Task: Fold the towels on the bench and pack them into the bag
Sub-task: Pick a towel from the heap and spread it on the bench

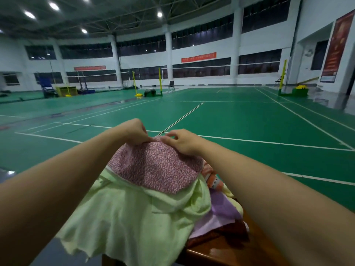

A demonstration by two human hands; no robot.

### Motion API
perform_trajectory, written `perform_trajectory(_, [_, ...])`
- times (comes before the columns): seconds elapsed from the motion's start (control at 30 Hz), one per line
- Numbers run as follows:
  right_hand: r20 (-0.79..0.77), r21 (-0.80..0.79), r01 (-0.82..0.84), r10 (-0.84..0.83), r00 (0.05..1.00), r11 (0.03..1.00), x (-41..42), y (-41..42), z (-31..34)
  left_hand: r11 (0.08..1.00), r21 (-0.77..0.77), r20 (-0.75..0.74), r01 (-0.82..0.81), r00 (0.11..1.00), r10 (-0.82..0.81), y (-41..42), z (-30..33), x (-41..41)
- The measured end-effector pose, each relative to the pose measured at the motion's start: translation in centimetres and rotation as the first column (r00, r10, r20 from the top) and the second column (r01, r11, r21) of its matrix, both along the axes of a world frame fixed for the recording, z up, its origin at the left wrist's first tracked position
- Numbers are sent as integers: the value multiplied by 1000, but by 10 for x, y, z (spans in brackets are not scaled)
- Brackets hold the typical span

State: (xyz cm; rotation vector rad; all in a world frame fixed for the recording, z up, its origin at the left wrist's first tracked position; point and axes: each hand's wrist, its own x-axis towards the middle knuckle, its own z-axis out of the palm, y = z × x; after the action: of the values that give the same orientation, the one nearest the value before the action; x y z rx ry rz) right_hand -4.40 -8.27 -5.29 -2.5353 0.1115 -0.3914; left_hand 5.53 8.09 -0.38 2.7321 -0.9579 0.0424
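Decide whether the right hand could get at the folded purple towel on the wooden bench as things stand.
Probably yes. The folded purple towel lies partly bare just below the right hand, beside the pale green towel. But that hand's grip pinches the pink speckled towel, so it must let go first.

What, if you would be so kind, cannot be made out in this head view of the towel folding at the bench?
- The bag: not in the head view.
- The bench: mostly covered by the green towel and the purple towel; the bottom edge cuts it off.
- The orange patterned cloth: largely hidden behind the right forearm.
- The pink towel: its far edge is hidden under the left hand and the right hand, which pinch it.
- The red wall banners: lettering too small.
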Motion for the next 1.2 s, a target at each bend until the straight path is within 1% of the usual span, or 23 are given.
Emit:
perform_trajectory(0.03, [-13,-39,-4,3,1000,999,-2,-2,-3,999,-37,-3,32,999,-32,1,0,-2])
perform_trajectory(0.07, [-6,-38,-3,3,1000,999,-6,-3,-5,993,-90,5,77,997,-76,0,-1,-4])
perform_trajectory(0.13, [41,9,8,-9,999,1000,-19,-8,-2,965,-208,33,160,987,-156,-4,0,-11])
perform_trajectory(0.23, [126,105,64,-77,989,992,-46,-22,13,912,-322,77,256,967,-244,-15,7,-28])
perform_trajectory(0.3, [166,222,104,-143,976,969,-66,-34,25,874,-373,98,311,950,-296,-24,13,-41])
perform_trajectory(0.37, [182,316,100,-163,970,943,-89,-45,37,837,-410,117,363,931,-346,-35,19,-55])
perform_trajectory(0.47, [195,415,72,-166,967,907,-126,-60,50,768,-457,157,449,890,-428,-52,26,-84])
perform_trajectory(0.53, [212,447,119,-234,949,886,-154,-69,58,722,-471,188,506,858,-478,-67,28,-106])
perform_trajectory(0.57, [230,418,176,-291,929,891,-169,-75,61,706,-466,198,533,841,-504,-76,28,-118])
perform_trajectory(0.6, [255,352,256,-355,899,900,-184,-82,64,696,-454,197,557,824,-531,-86,25,-129])
perform_trajectory(0.67, [290,172,413,-447,846,894,-217,-97,66,672,-438,182,596,792,-583,-105,14,-152])
perform_trajectory(0.7, [282,79,472,-474,834,878,-235,-102,64,657,-440,172,612,775,-608,-115,5,-162])
perform_trajectory(0.77, [217,-71,547,-522,825,834,-270,-112,50,633,-429,157,645,743,-651,-130,-22,-182])
perform_trajectory(0.8, [178,-122,566,-543,821,815,-285,-117,36,631,-395,144,668,723,-676,-136,-40,-190])
perform_trajectory(0.9, [50,-218,589,-594,803,778,-320,-131,-27,643,-227,54,731,669,-741,-150,-103,-207])
perform_trajectory(0.97, [-35,-241,591,-616,787,769,-334,-136,-80,637,-152,-30,756,641,-767,-155,-142,-215])
perform_trajectory(1.0, [-63,-217,590,-614,787,778,-339,-139,-106,635,-125,-72,762,631,-772,-156,-155,-219])
perform_trajectory(1.07, [-71,-114,588,-597,799,801,-345,-139,-141,645,-80,-168,760,628,-760,-158,-173,-226])
perform_trajectory(1.13, [-31,-9,635,-635,772,772,-348,-144,-158,722,-89,-238,686,689,-684,-163,-176,-228])
perform_trajectory(1.17, [-22,9,662,-661,750,750,-348,-146,-160,765,-95,-227,637,734,-640,-168,-176,-228])
perform_trajectory(1.2, [-31,1,674,-674,738,739,-347,-149,-161,787,-74,-165,613,771,-616,-174,-176,-226])
